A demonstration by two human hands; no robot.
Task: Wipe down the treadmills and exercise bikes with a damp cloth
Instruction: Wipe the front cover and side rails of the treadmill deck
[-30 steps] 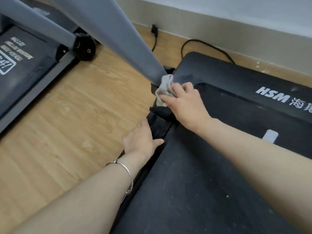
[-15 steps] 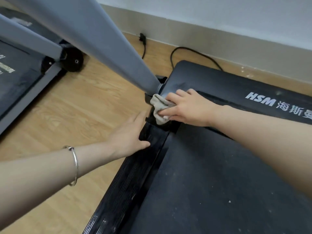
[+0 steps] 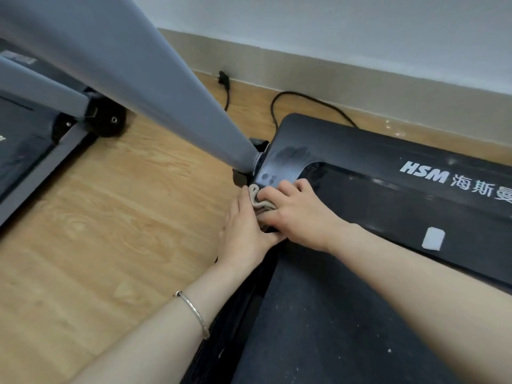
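Note:
A black treadmill (image 3: 374, 167) with white HSM lettering fills the right side, its dusty belt (image 3: 332, 328) running toward me. A grey upright post (image 3: 144, 79) slants down to the deck's front left corner. My right hand (image 3: 299, 214) grips a crumpled beige-grey cloth (image 3: 259, 202) on the black side rail just below the post's base. My left hand (image 3: 243, 231) lies flat along the rail's outer edge, fingers straight, touching the cloth and my right hand. Most of the cloth is hidden between the two hands.
A second treadmill (image 3: 25, 151) with a grey frame and a black wheel (image 3: 106, 121) stands at the left. Wooden floor (image 3: 110, 217) lies between the machines. A black power cable (image 3: 302, 99) and plug (image 3: 224, 79) lie by the beige skirting board. A white label (image 3: 433, 238) sits on the hood.
My right hand drew the cloth down from the post's base onto the side rail. My left hand slid forward along the rail until it met the cloth and right hand.

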